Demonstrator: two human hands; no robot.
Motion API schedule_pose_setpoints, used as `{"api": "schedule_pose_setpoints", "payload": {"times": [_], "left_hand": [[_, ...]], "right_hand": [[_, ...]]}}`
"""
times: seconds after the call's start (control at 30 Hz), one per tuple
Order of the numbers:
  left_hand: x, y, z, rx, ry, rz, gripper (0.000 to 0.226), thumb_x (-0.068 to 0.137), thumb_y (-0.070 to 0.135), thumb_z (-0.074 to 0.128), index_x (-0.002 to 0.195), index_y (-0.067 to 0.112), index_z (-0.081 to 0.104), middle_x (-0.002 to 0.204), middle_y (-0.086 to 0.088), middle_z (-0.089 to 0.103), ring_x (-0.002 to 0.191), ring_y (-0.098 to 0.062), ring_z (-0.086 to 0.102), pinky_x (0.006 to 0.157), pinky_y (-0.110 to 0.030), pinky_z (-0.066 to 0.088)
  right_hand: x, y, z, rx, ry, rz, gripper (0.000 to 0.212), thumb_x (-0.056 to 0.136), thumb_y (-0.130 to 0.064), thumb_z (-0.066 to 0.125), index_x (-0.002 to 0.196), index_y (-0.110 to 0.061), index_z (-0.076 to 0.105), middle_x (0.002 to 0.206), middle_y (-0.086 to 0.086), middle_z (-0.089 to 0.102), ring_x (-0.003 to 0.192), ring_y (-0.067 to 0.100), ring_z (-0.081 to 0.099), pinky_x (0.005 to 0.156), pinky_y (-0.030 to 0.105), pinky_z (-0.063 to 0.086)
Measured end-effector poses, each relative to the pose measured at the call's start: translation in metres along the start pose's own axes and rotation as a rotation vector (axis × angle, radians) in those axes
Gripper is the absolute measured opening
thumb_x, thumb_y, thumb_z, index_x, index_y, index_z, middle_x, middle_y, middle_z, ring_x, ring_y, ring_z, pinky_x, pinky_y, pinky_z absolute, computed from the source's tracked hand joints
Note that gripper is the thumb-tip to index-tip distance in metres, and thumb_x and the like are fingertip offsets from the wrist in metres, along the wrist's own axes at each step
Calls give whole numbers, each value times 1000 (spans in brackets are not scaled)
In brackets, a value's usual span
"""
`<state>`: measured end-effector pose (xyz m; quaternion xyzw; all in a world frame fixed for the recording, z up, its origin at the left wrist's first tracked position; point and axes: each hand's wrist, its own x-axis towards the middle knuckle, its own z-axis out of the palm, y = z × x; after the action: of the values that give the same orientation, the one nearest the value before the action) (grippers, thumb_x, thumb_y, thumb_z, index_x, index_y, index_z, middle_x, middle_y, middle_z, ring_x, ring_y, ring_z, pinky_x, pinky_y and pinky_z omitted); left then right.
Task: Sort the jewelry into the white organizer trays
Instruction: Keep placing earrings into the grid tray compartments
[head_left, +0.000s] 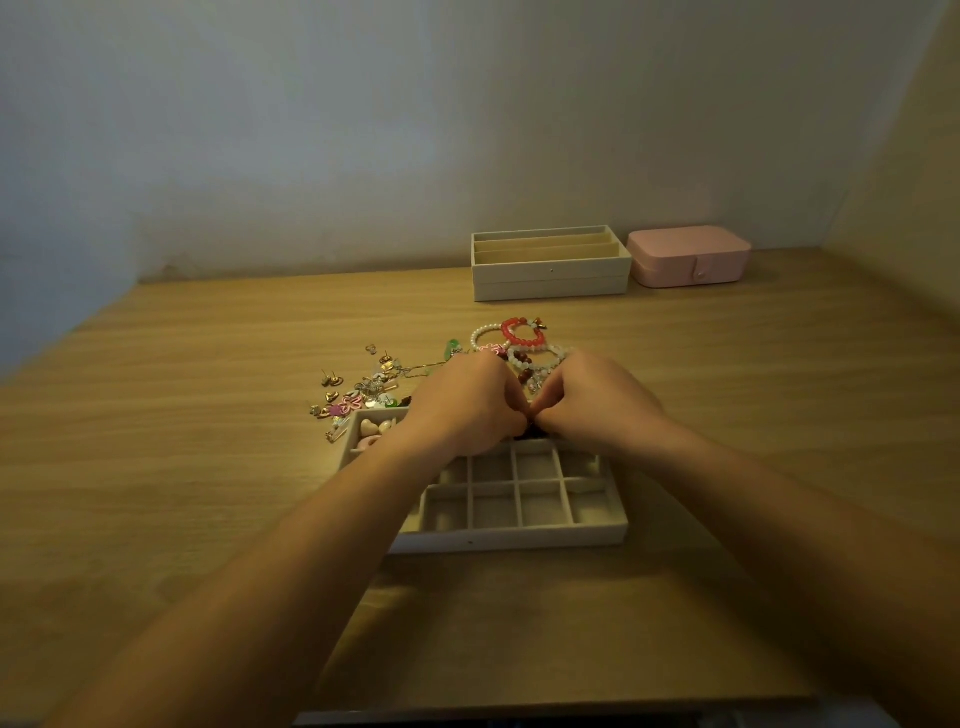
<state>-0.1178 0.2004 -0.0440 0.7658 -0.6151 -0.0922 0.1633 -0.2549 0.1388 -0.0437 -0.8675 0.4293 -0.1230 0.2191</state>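
A white grid tray (519, 532) with many small compartments lies in front of me; heart-shaped pieces (376, 428) sit in its far-left cells. My left hand (462, 405) and my right hand (597, 397) meet above the tray's far edge, fingers curled, pinching a small dark piece (535, 432) between them. It is mostly hidden by the fingers. A pile of earrings and pins (358, 392) lies left of the hands. Beaded bracelets (522, 338), red and white, lie just beyond them.
A second white tray (550, 280) with long slots stands at the back against the wall. A shut pink jewelry box (688, 257) sits to its right. The wooden desk (182, 441) stretches wide on both sides; a side panel rises at the right.
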Motion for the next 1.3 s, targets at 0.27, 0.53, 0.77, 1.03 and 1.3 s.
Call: {"api": "schedule_pose_setpoints", "payload": {"times": [0.27,0.53,0.77,1.03,1.3], "left_hand": [[-3,-4,-4,-135,-10,-10,8,89,30,71,88,29,79,74,9,72,74,-13,67,74,-42,60],[-19,-7,-13,-197,-23,-9,23,98,25,55,98,30,78,90,12,68,69,-8,62,67,-31,57],[-28,-13,-18,-248,-42,-20,23,98,23,56,101,27,78,91,7,70,67,-10,58,61,-26,51],[-28,-59,-52,-325,151,-118,16,96,19,60,95,29,72,90,12,62,82,1,54,64,-16,41],[-18,-162,-63,-297,357,-399,22,93,7,60,96,26,71,97,-7,69,78,-18,61,69,-25,42]], "right_hand": [[1,0,-8,93,-89,23,22,94,-12,61,95,-20,82,91,2,74,89,17,67,81,39,60],[-4,9,-18,356,-163,39,21,98,-8,58,96,-13,78,98,3,73,100,18,67,95,39,57],[0,4,-9,418,-145,49,20,97,-11,60,91,-14,79,98,8,74,100,25,67,90,41,57],[31,-50,2,437,-35,-89,17,98,-23,62,104,-14,76,106,-1,71,103,12,61,89,33,50],[72,-107,28,437,-182,-116,27,101,-6,49,104,-18,73,92,-6,60,89,10,55,83,31,48]]}}
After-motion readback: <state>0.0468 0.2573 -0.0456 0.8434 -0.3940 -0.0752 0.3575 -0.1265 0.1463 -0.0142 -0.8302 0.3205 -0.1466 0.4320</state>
